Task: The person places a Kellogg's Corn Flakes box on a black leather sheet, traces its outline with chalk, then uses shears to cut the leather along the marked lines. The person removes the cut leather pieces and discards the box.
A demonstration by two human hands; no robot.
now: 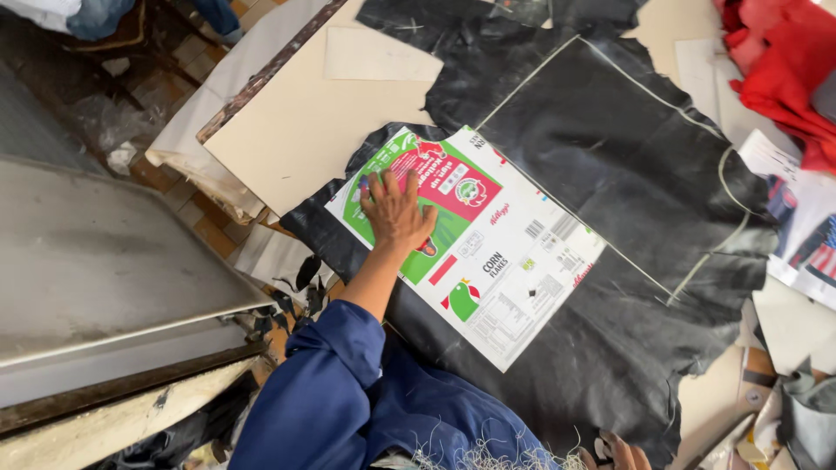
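Head view, left hand (396, 211) flat on cardboard (488, 261)

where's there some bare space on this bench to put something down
Bare beige table top lies left of the black leather hide, below the loose beige card. The hide's right half, past the flattened cereal box under the left hand, is uncovered. The right edge is crowded with red fabric and papers.

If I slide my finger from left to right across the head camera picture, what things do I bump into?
Grey slab → pale board → left hand pressed flat on the flattened cereal box → black leather hide → red cloth.
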